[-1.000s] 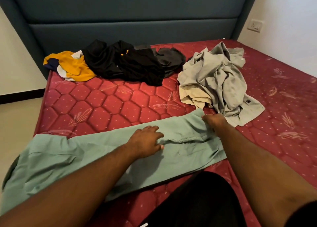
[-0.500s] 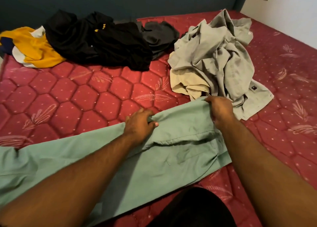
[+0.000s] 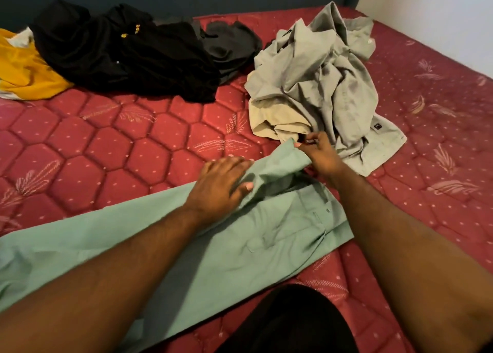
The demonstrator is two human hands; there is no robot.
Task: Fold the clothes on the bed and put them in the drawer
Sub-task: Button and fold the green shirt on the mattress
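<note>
My hands work green trousers on the red mattress.
My left hand grips a fold; my right hand pinches the waistband corner. Trouser legs run off-frame left.

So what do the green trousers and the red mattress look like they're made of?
The green trousers look like a matte woven cloth, probably cotton or a cotton blend: soft creases, a stitched pocket flap and a waistband button show. The red mattress has a quilted fabric cover with a slight sheen, stitched in hexagons with woven leaf motifs; its filling cannot be seen.
</note>
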